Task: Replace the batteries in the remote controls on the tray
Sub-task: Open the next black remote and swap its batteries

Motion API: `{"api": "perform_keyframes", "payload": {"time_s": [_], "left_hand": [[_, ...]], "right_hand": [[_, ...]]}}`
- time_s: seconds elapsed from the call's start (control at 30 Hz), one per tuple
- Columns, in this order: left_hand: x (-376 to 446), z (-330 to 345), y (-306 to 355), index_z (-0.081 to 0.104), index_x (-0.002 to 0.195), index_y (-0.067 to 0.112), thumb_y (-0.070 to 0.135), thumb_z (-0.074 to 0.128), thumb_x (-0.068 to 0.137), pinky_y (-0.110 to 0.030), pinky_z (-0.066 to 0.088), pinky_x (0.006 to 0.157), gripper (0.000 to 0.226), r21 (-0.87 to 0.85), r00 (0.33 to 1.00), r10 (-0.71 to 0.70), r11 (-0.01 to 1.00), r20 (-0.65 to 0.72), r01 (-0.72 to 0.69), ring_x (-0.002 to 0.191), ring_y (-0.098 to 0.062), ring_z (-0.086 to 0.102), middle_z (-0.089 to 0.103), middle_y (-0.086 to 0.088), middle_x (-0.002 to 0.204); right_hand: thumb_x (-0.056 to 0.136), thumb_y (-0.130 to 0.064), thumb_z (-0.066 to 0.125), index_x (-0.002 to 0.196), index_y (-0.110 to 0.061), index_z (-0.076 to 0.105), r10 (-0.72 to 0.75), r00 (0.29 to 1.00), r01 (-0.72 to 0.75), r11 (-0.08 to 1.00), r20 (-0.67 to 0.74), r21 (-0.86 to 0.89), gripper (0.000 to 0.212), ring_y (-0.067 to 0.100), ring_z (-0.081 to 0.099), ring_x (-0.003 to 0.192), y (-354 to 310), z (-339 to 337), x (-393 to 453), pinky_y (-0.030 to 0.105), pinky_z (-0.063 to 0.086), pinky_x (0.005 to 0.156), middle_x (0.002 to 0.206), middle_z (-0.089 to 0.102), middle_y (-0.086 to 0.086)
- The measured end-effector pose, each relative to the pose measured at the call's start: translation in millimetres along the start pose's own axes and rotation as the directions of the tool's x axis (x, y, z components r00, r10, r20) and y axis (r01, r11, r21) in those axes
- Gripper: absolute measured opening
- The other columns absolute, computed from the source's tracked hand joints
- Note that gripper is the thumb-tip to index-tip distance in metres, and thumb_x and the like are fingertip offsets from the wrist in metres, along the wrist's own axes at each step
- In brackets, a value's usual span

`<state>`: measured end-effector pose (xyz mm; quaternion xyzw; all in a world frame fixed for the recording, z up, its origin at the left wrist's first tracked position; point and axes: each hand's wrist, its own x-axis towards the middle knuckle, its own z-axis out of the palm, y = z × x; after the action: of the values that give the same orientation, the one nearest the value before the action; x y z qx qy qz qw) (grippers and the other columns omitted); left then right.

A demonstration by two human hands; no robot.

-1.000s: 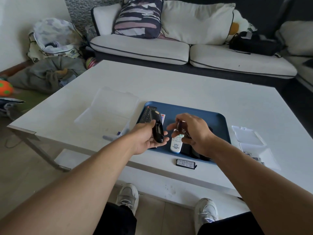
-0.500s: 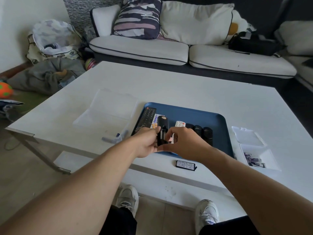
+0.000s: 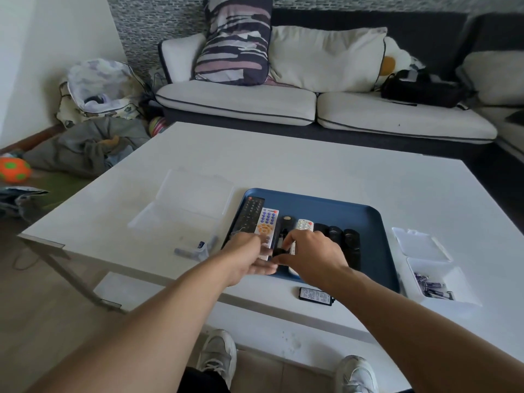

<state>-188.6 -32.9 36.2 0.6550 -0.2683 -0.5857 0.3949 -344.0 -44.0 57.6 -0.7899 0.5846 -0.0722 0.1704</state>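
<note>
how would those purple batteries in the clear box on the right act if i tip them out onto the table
The purple batteries look like small smooth cylinders, so they would probably roll across the flat white table and might reach its edge. They lie loose in the clear box, so they would likely scatter. Each is probably dense for its size.

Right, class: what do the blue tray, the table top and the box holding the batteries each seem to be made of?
Tray: likely plastic, matte; even blue colour, rounded moulded corners and raised rim.
Table top: smooth white, faint sheen; perhaps laminate or painted board, unclear.
Box: thin clear plastic; the white table shows through its walls, and the purple batteries are visible inside.
</note>
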Motion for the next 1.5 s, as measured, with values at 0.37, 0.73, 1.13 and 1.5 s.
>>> {"api": "perform_keyframes", "payload": {"time_s": [0.37,0.73,1.13,1.5], "left_hand": [[7,-54,13,0.069,0.11,0.026,0.014,0.056,0.091,-0.029,0.046,0.088,0.026,0.49,0.701,0.525,0.825,-0.483,-0.281,0.101,-0.016,0.062,0.068,0.009,0.108],[17,-124,-7,0.045,0.143,0.012,0.006,0.069,0.082,-0.05,0.048,0.104,0.066,0.165,0.53,0.227,0.973,-0.817,-0.163,0.128,-0.037,0.05,0.043,-0.013,0.146],[24,-136,-17,0.056,0.115,-0.004,-0.003,0.062,0.082,-0.038,0.063,0.055,0.034,-0.383,0.779,-0.105,0.906,-0.618,-0.181,0.062,-0.024,0.066,0.064,-0.028,0.111],[14,-133,-15,0.047,0.105,0.007,-0.006,0.057,0.082,-0.047,0.064,0.068,0.028,-0.351,0.828,-0.031,0.914,-0.56,-0.203,0.073,-0.023,0.061,0.061,-0.02,0.117]], "right_hand": [[0.078,-0.061,0.075,0.098,-0.035,0.062,-0.002,0.989,0.011,0.998,0.147,-0.062,0.035,0.011,0.059,0.083,1,14,11,0.028,0.044,0.065,0.09,0.062,-0.012],[0.094,0.014,0.052,0.121,-0.005,0.058,-0.158,0.789,-0.292,0.754,0.594,0.588,0.034,0.015,0.054,0.068,-26,-17,23,0.023,0.043,0.059,0.093,0.067,0.015],[0.099,-0.006,0.059,0.12,-0.011,0.064,-0.349,0.851,0.327,0.937,0.393,0.124,0.022,0.015,0.067,0.095,-149,-8,87,0.023,0.055,0.073,0.116,0.069,0.002],[0.089,-0.002,0.056,0.109,-0.014,0.071,-0.415,0.782,0.59,0.733,0.465,-0.337,0.028,0.026,0.066,0.082,-178,54,114,0.033,0.052,0.074,0.099,0.071,0.008]]}}
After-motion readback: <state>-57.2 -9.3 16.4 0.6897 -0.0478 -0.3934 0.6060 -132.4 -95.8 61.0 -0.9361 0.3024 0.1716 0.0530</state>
